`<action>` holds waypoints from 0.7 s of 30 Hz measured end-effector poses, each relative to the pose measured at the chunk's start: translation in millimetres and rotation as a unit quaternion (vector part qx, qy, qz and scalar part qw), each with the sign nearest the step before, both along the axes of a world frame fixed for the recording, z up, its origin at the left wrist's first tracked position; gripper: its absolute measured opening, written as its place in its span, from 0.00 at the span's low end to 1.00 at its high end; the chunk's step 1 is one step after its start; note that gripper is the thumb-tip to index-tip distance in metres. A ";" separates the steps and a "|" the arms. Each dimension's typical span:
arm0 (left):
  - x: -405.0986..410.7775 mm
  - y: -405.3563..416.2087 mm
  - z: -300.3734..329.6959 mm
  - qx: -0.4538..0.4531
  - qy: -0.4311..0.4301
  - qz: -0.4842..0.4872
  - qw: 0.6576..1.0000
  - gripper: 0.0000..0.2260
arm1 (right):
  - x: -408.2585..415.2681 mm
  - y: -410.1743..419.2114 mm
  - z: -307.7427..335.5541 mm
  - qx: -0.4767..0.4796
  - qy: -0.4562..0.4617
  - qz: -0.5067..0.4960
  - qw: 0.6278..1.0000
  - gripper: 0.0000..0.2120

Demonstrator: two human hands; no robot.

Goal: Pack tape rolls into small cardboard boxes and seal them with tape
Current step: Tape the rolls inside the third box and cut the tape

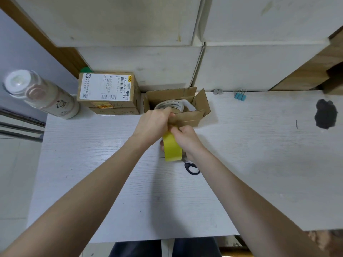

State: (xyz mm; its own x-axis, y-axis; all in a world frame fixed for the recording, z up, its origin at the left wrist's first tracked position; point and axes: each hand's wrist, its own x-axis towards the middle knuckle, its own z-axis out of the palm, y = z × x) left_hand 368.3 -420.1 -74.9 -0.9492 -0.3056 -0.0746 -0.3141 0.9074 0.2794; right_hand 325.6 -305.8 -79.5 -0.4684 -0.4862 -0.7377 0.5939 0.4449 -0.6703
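Your small cardboard box sits open near the back of the tabletop with a tape roll inside, so your left hand curls over its near wall to steady it while your right hand pinches the yellow tape strip, probably ready for sealing.

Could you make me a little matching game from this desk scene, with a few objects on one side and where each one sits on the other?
Things:
1. scissors
2. binder clip
3. labelled parcel
4. bottle

Places:
A. far left, at the table's corner
B. just left of the open box
C. near the person, by the right hand
D. against the back wall, right of the open box

Pairs: 1-C, 2-D, 3-B, 4-A
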 end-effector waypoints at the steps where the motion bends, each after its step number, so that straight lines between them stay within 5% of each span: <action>1: 0.5 -1.8 0.3 0.005 0.005 0.003 1.000 0.08 | 0.1 -1.9 0.5 -0.003 -0.013 -0.004 1.000 0.16; 11: 13.1 -18.6 -0.3 0.127 -0.024 -0.050 0.990 0.13 | 0.2 -4.3 -3.0 -0.043 -0.052 -0.001 0.998 0.17; 21: 3.8 -14.1 -3.7 0.154 -0.026 0.070 0.985 0.08 | 9.4 -0.3 -5.0 -0.025 -0.046 0.033 0.998 0.16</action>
